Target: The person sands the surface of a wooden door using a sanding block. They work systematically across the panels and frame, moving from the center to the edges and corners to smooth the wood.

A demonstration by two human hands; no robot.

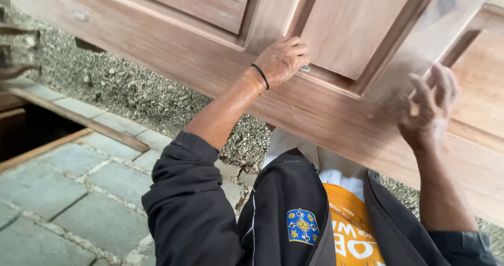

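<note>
While the wooden door (336,103) leaned over your lap above the gravel (131,87), your left hand (282,61) pressed on its rail, pinching something small I couldn't identify. Your right hand (428,108) hovered blurred, fingers spread, gripping nothing. Door looked heavy, stiff, smooth-faced; probably best held by the bottom edge or frame rails.

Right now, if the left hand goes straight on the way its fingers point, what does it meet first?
Probably the raised moulding around the inset panel of the wooden door. The left hand already lies flat on the door's frame, fingers pointing towards that panel.
</note>
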